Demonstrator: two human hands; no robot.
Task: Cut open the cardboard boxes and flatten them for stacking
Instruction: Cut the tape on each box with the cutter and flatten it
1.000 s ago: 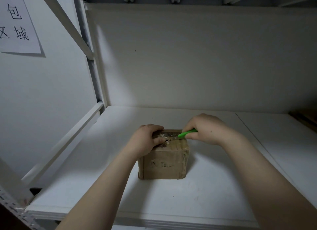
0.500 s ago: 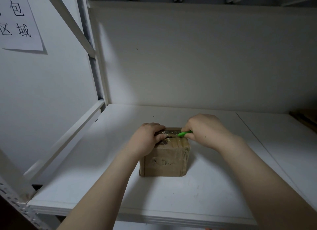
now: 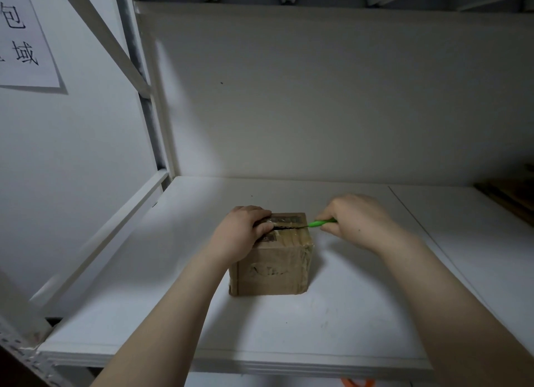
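Since the green cutter (image 3: 322,222), clenched in the right hand (image 3: 355,222), has been dragged rightward off the cardboard box (image 3: 271,268) on the white shelf (image 3: 346,329), the top seam (image 3: 284,228) looks slit, with the box kept pinned by the curled left hand (image 3: 242,233), so flaps next, probably.

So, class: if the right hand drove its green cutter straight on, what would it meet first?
Probably the left hand, whose thumb rests on the cardboard box at the slit's far end. The right hand aims the green cutter along that slit.
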